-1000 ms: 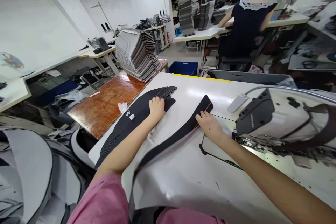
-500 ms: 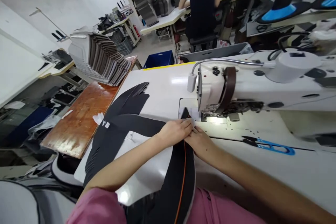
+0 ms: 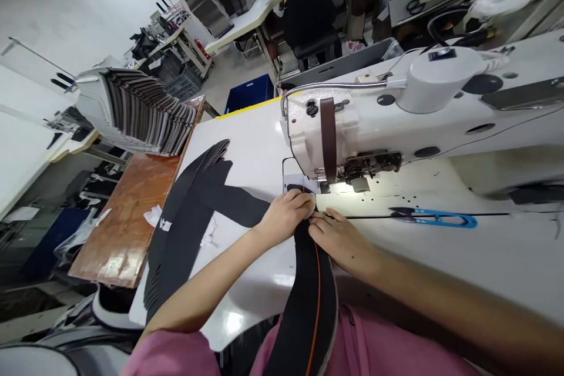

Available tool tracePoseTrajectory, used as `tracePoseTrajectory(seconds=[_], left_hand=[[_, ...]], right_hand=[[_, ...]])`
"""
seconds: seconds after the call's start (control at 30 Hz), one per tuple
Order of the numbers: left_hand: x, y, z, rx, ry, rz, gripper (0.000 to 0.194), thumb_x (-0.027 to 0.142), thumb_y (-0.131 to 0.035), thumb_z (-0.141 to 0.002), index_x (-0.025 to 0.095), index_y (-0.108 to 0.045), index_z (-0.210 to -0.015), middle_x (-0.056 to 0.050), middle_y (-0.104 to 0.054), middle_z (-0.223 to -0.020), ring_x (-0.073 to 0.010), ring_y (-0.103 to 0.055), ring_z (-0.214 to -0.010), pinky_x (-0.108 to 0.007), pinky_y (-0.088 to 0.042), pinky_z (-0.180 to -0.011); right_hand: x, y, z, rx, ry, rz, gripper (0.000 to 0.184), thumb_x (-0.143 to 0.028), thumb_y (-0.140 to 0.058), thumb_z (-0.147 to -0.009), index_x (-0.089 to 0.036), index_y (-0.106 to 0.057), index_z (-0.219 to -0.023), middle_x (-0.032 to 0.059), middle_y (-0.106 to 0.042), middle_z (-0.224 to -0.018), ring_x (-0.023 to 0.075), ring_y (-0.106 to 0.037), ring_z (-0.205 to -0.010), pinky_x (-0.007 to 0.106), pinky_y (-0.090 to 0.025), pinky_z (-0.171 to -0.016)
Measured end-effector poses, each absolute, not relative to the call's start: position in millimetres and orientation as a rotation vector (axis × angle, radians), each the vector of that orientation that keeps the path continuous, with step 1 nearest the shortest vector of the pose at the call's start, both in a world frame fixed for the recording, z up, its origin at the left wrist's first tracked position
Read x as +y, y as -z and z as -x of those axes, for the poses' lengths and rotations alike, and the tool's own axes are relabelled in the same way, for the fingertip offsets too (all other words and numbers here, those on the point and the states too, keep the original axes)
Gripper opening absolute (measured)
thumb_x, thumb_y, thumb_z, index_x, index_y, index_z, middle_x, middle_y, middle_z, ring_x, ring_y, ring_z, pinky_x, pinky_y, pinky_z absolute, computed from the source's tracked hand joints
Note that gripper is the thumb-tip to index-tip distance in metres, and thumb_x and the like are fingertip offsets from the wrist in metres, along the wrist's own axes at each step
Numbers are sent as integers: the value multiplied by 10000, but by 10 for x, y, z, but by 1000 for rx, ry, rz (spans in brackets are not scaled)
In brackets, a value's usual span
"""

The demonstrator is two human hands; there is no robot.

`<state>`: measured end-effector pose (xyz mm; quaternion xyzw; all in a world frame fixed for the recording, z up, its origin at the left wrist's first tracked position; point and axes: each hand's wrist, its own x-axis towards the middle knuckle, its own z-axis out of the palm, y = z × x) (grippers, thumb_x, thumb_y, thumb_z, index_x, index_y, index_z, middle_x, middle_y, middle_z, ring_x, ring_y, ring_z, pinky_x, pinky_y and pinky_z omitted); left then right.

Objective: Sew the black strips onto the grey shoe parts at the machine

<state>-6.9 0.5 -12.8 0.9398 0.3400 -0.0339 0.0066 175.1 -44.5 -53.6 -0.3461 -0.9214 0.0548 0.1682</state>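
A curved dark grey fabric strip (image 3: 304, 299) with an orange line along it runs from my lap up to the sewing machine (image 3: 352, 135). Its far end lies on the metal plate, just left of the presser foot (image 3: 325, 187). My left hand (image 3: 288, 212) pinches the strip close to that end, fingers bunched together. Lower down, at the strip's right edge, my right hand (image 3: 339, 238) grips it between thumb and fingers, the thumb partly hidden. To the left, a fanned pile of similar dark pieces (image 3: 180, 235) lies on the white table, one piece reaching toward my left hand.
Blue thread snips (image 3: 445, 218) lie on the table right of my hands. A tall stack of grey padded pieces (image 3: 136, 111) stands on a brown wooden board (image 3: 118, 217) at the left. Behind the table are a blue bin (image 3: 249, 94) and a seated person (image 3: 304, 0).
The view has shifted, so the machine appears farther left. The strip's far end, angled to a point before, now lies flatter and nearer the presser foot. Both hands have kept their hold.
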Motion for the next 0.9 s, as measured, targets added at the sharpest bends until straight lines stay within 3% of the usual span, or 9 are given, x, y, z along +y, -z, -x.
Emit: tracePoseTrajectory(seconds=[0.4, 0.7, 0.9], left_hand=[[128, 117, 33, 1022, 43, -2857, 348, 136, -359, -944, 145, -560, -1229, -81, -580, -1230, -223, -451, -1114, -340, -492, -913], [335, 54, -223, 1040, 226, -2821, 350, 126, -383, -917, 196, -555, -1213, -81, -584, -1213, -211, -510, -1112, -332, -484, -919], [387, 48, -294, 1078, 281, -2812, 371, 84, -404, -878, 200, -544, -1202, -80, -597, -1187, -215, -532, -1093, -321, -476, -870]], right_hand=[[-485, 583, -1737, -2559, -48, 1063, 191, -13, -446, -865, -141, -587, -854, 91, -674, -969, 226, -602, -1094, 456, -438, -1005], [-309, 393, -1991, -2607, -133, 1161, 274, 40, -404, -840, -124, -597, -942, 85, -661, -948, 213, -617, -1034, 513, -373, -1050], [-272, 394, -2004, -2627, -140, 1227, 239, 22, -425, -857, -123, -607, -912, 77, -659, -905, 205, -606, -1072, 483, -338, -1086]])
